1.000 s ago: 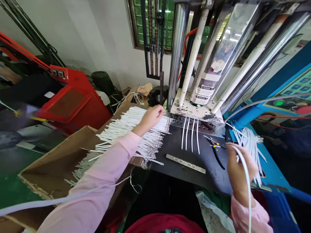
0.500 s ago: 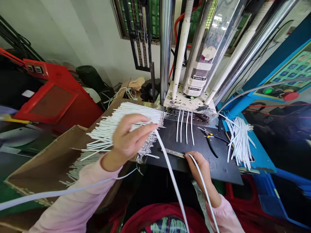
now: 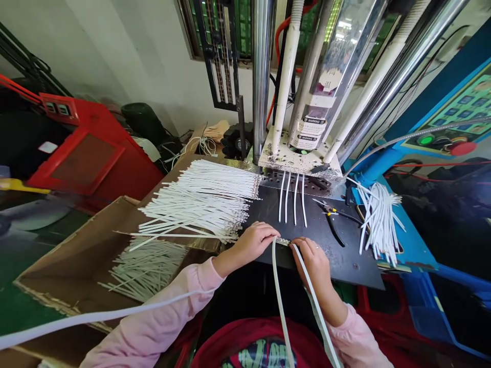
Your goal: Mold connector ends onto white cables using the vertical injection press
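Just in front of the machine, a small slotted metal bar (image 3: 283,241) lies between my two hands at the near part of the black plate (image 3: 261,217). My left hand (image 3: 251,245) pinches a white cable (image 3: 277,286) at the bar's left end; the cable hangs down toward my lap. My right hand (image 3: 315,263) is closed at the bar's right end, its fingers on the bar and on a second white cable (image 3: 312,291) that also trails down. The cable ends are hidden by my fingertips. Beyond the bar, several white cables (image 3: 295,202) stick out from under the press.
Cut white cables (image 3: 199,199) lie piled on the left, above a cardboard box (image 3: 72,250) holding more. Cutting pliers (image 3: 333,220) lie right of my hands. Another cable bundle (image 3: 379,220) rests on the blue machine table (image 3: 416,240). A control panel (image 3: 456,120) stands at right.
My left hand has come down and right from above the cable pile, bringing its white cable to the metal bar. My right hand stays at the bar's right end.
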`<state>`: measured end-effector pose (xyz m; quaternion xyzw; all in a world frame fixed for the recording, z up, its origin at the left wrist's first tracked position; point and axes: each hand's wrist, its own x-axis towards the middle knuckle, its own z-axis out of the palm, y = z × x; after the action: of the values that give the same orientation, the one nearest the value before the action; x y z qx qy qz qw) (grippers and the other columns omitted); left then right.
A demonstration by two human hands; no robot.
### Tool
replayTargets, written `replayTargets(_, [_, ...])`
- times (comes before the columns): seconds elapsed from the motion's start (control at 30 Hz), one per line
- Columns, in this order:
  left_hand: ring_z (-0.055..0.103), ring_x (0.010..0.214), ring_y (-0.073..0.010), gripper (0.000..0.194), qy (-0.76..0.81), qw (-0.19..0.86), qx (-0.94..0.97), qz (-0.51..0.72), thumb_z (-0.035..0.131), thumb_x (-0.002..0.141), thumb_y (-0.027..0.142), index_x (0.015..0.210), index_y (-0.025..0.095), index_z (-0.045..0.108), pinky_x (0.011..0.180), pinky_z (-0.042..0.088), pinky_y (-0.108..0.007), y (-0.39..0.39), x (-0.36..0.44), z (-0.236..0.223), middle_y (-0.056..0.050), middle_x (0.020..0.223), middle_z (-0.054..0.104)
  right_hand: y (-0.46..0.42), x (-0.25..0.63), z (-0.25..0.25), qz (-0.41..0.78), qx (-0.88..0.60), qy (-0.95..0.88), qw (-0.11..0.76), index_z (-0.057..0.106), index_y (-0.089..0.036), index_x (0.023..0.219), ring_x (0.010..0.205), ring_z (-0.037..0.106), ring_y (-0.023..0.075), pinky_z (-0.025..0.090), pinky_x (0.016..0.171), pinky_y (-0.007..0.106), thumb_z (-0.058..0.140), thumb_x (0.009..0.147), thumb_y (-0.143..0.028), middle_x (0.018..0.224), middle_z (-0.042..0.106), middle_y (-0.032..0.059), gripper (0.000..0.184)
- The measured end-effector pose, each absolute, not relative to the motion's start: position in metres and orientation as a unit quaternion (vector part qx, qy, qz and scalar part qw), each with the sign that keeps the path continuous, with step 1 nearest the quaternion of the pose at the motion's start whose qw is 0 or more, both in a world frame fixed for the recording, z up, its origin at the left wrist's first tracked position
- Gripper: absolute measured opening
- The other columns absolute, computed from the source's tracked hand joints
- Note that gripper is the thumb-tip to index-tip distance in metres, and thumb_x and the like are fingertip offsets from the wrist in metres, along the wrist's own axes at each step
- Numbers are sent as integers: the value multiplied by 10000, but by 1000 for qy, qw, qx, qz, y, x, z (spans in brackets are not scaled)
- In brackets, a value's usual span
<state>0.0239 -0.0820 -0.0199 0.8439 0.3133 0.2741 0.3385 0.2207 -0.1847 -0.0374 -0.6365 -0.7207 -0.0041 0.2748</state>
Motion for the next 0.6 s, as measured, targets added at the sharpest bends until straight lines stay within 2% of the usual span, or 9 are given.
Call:
replayTargets(0.3, [645,920,-188,173,252,296,886,253,533,978,178,979,172,706,876,462,-320,-82,25,-18,-42,974,747,-175,242,-22,152,-595,-712,340,655,-225,1066,950,673,196,532,852,315,480,998,-233,1002,711,52,189])
replayTargets(0.6, [618,917,-207,240,240,213,925,206,440,1012,168,992,136,677,857,477,-350,-89,29,-13,-82,962,713,-91,242,11,155,-567,-734,340,706,-235,998,883,703,195,530,811,303,552,954,-228,980,747,30,161])
